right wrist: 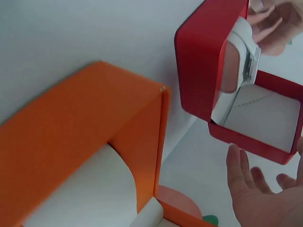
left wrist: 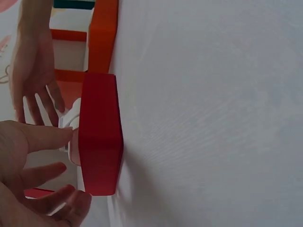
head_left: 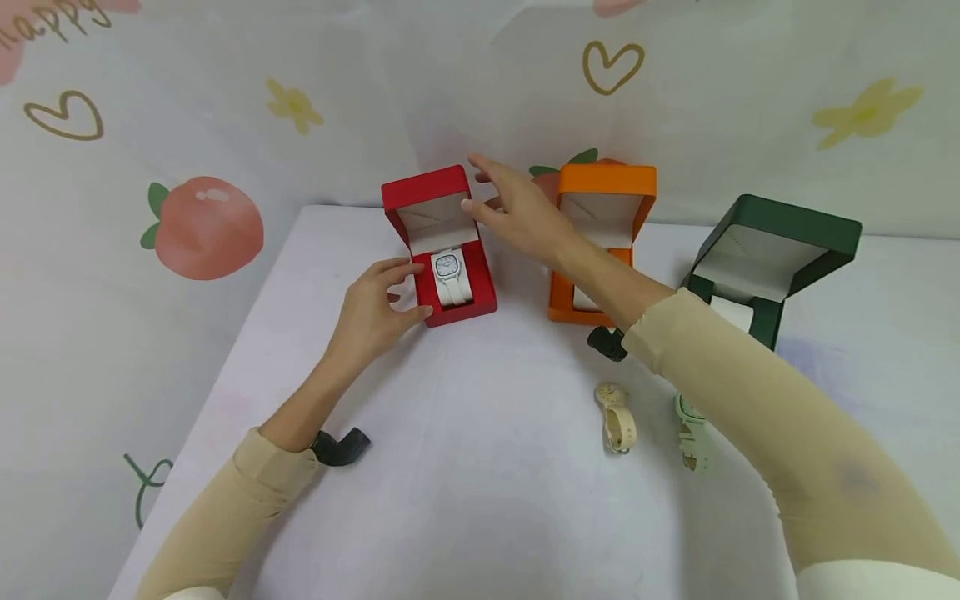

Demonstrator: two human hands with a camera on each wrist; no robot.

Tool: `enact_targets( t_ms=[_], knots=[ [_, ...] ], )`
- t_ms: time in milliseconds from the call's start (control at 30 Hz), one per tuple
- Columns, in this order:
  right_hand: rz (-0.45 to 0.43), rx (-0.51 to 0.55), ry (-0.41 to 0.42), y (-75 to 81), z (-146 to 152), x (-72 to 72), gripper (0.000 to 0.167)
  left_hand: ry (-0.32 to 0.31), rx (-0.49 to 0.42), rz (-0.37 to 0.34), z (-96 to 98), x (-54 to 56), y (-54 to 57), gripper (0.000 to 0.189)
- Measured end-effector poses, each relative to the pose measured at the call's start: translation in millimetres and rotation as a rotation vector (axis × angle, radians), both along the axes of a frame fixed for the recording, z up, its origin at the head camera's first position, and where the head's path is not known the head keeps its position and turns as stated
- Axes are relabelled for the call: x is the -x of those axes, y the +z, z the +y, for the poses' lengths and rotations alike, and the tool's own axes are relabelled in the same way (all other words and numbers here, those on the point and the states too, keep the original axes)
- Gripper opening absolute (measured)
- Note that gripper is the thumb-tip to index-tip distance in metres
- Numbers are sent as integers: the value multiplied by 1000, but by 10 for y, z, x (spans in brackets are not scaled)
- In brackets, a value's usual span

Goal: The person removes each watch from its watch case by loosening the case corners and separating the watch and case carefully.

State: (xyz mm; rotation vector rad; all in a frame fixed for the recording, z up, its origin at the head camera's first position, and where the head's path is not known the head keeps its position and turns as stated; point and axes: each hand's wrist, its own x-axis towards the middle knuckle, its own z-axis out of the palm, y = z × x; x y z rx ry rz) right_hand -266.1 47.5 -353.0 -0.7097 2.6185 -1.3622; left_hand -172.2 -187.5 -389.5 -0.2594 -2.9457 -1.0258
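A red watch box point(head_left: 457, 315) stands with its lid raised, and a white watch point(head_left: 447, 268) on a white cushion sits inside it. My left hand point(head_left: 372, 312) is at the box's left side, thumb near the front corner and fingers near the left edge. Beside the raised lid on the right is my right hand point(head_left: 517, 204), its fingers extended and close to the lid's edge. The right wrist view shows this right hand point(right wrist: 265, 194) with spread fingers near the lid, holding nothing. In the left wrist view, the left fingers point(left wrist: 45, 172) are loosely bent beside the red box point(left wrist: 100, 135).
An orange watch box point(head_left: 607, 179) and a dark green watch box point(head_left: 795, 225) stand with lids raised to the right, each with a white cushion. A cream watch point(head_left: 617, 417) and a pale green watch point(head_left: 692, 433) lie in front, partly near the right forearm.
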Motion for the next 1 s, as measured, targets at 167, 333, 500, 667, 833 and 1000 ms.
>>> enact_targets(
  t_ms=[167, 333, 500, 667, 833, 1000],
  knots=[
    [28, -29, -14, -15, 6, -99, 67, -53, -24, 71, 14, 56, 30, 63],
    [43, -16, 6, -32, 14, -178, 64, -108, -49, 78, 28, 122, 34, 66],
    [42, -21, 15, -57, 36, -226, 63, -136, -57, 77, 38, 175, 27, 72],
    [15, -33, 36, -112, 55, -263, 63, -139, -57, 57, 32, 213, 20, 77],
    [-4, -62, 72, -173, 62, -279, 61, -139, -32, 20, 11, 240, 19, 76],
    [-24, -108, 102, -185, 31, -301, 62, -142, -11, -8, 3, 257, 24, 77]
  ],
)
